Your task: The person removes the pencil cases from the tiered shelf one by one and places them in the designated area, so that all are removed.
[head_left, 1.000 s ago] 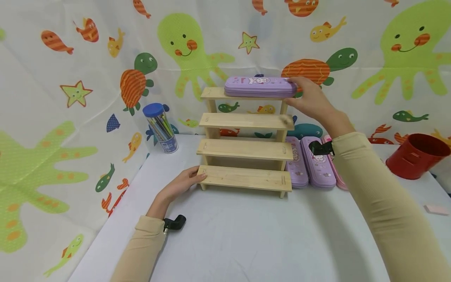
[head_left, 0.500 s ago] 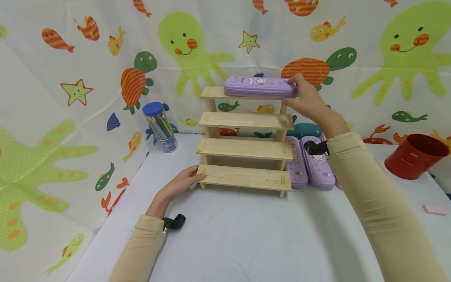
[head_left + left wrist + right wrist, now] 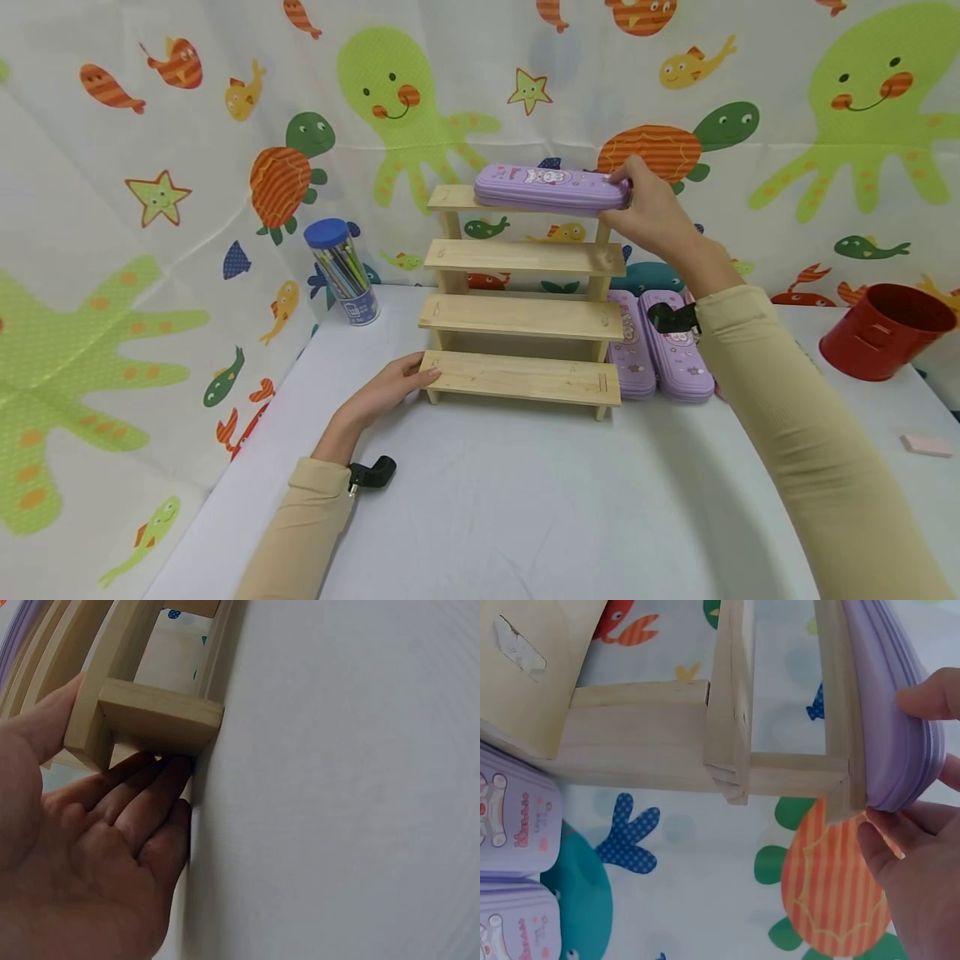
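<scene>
A purple pencil case (image 3: 551, 187) lies along the top board of a stepped wooden rack (image 3: 517, 317). My right hand (image 3: 652, 208) grips its right end, thumb toward the front side; the right wrist view shows the case (image 3: 900, 712) against the top board, with the fingers of my right hand (image 3: 922, 862) around its end. At the lower left, my left hand (image 3: 386, 387) holds the left end of the bottom board. In the left wrist view, the thumb of my left hand (image 3: 105, 840) is on the board's edge and the fingers reach behind the rack's leg (image 3: 161, 712).
More purple pencil cases (image 3: 678, 358) lie right of the rack, partly behind my right forearm. A blue-lidded tub of pencils (image 3: 342, 271) stands at the back left. A red bucket (image 3: 885, 333) and a pink block (image 3: 927, 446) are on the right. A patterned curtain hangs behind.
The pencil case has turned slightly, its right end coming forward and its left end shifting a little left. My right forearm has moved slightly left. My left hand stays on the rack.
</scene>
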Demonstrator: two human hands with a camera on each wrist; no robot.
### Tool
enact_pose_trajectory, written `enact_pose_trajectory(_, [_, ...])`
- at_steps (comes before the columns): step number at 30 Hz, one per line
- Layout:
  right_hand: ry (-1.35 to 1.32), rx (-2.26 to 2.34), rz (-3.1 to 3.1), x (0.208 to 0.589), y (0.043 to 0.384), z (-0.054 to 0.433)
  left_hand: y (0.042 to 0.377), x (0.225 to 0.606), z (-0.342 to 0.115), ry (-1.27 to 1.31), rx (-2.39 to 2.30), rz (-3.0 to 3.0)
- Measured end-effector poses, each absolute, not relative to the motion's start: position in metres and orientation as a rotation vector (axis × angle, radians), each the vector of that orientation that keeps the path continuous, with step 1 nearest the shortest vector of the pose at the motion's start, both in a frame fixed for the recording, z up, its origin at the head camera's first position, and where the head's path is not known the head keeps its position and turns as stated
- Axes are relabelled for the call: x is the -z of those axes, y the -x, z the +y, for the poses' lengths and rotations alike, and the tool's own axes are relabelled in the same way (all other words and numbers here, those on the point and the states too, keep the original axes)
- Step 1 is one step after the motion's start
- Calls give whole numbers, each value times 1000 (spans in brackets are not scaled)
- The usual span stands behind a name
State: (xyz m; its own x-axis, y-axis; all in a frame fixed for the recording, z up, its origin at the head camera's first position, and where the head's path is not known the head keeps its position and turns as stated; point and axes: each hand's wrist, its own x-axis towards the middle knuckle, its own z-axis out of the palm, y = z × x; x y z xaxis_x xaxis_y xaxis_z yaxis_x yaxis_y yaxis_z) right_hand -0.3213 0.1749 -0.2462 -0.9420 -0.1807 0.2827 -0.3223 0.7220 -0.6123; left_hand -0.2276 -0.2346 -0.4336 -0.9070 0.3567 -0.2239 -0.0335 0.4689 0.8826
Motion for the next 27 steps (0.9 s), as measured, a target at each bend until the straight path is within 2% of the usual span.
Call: enact_pose_trajectory(27, [-488,-1017,-2669,248,326,174,230,430,-229,-256,-1417,2349])
